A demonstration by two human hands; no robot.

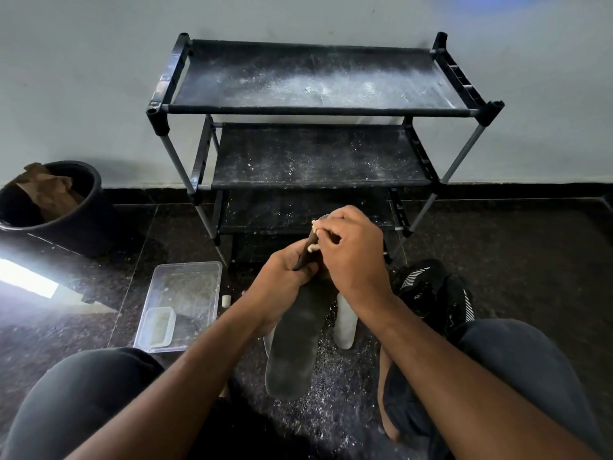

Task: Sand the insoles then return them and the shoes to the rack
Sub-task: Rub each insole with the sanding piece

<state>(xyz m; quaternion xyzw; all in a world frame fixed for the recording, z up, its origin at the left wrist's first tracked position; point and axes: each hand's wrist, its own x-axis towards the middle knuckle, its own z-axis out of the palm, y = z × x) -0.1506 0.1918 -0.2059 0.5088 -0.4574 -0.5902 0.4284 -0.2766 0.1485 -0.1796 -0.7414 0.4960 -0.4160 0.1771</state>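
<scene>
Left hand (285,277) fingers grasp the insole's (293,346) toe edge; right hand (351,257) fingers pinch sandpaper (315,232).

I see a long dark grey foam insole (293,343), dusted pale, held tilted with its heel toward me, its toe end gripped in the left hand (282,283). The right hand (351,257) pinches a small piece of tan sandpaper (313,235) against that toe end. Below the right hand, a white insole (345,323) lies flat on the floor. To the right of the right hand sit black shoes with white stripes (431,290). Beyond both hands stands the black three-shelf shoe rack (311,81), its fabric shelves speckled with white dust.
</scene>
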